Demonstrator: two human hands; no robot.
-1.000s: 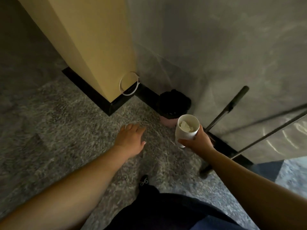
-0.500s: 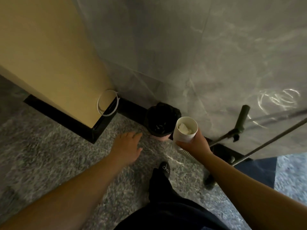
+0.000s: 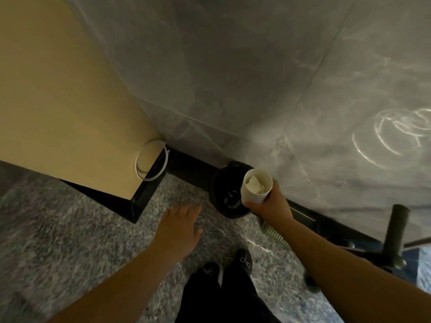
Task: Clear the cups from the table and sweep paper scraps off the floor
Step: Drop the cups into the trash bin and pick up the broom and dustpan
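Head view: over the last second the person has stepped in toward the corner, and the right hand (image 3: 268, 203) has carried the white paper cup (image 3: 256, 186) from short of the bin to directly over the mouth of the black-lined waste bin (image 3: 225, 194). That grip is clenched round the cup's lower wall, cup roughly upright, with crumpled white paper scraps (image 3: 255, 184) showing inside. The left hand (image 3: 180, 226) hangs released, fingers spread, above the grey carpet (image 3: 70, 229), holding nothing. A dark broom handle (image 3: 396, 234) leans by the wall at right. The cup looks ready to drop or tip into the bin; sweeping likely follows.
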